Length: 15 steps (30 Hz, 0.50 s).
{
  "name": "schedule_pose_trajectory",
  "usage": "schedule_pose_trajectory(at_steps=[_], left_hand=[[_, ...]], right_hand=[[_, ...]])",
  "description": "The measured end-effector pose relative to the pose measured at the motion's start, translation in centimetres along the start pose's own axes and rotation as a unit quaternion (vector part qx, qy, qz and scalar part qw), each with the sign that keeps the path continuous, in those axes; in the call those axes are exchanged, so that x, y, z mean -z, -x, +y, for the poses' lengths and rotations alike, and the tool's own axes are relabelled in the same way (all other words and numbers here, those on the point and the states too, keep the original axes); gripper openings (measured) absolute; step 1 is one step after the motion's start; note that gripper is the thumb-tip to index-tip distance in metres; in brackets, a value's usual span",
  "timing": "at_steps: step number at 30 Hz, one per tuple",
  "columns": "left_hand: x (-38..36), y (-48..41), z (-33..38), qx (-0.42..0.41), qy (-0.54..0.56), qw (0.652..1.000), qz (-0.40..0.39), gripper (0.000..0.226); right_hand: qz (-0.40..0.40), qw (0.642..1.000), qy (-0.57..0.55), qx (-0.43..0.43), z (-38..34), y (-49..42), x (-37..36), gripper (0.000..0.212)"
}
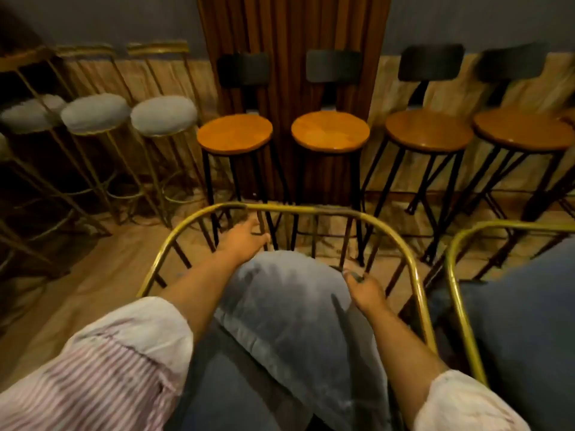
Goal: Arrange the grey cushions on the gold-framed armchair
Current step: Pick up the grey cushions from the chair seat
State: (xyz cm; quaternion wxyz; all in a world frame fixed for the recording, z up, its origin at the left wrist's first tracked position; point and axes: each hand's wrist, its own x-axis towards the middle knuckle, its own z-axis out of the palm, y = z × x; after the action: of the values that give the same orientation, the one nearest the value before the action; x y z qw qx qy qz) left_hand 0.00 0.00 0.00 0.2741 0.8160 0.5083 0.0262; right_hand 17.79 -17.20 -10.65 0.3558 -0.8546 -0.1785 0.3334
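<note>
The gold-framed armchair (311,209) stands right below me, its curved wire back facing the stools. A light grey back cushion (289,306) leans inside that back, above a darker grey seat cushion (224,384). My left hand (245,241) reaches over the cushion's upper left corner, fingers curled near the back bars; whether it grips the cushion or the bars is unclear. My right hand (367,290) pinches the cushion's upper right edge.
A second gold-framed armchair (457,275) with a dark grey cushion (522,321) stands at the right. Several wooden-seat black stools (329,132) line the wall ahead. Gold stools with grey padded seats (163,115) stand at the left. Brown covering lies on the floor.
</note>
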Motion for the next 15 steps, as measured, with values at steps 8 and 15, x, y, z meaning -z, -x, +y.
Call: schedule_pose_trajectory(at_steps=[8,15], left_hand=[[-3.9,-6.3,-5.4,0.133,-0.032,0.970,-0.199,0.080],[-5.2,-4.2,-8.5,0.185,0.094,0.961,-0.181,0.098]], right_hand=[[-0.012,0.964,-0.129,-0.231,9.6,-3.1,-1.6,0.118],[-0.076,0.928,-0.247,-0.268,11.6,-1.1,-2.4,0.121]])
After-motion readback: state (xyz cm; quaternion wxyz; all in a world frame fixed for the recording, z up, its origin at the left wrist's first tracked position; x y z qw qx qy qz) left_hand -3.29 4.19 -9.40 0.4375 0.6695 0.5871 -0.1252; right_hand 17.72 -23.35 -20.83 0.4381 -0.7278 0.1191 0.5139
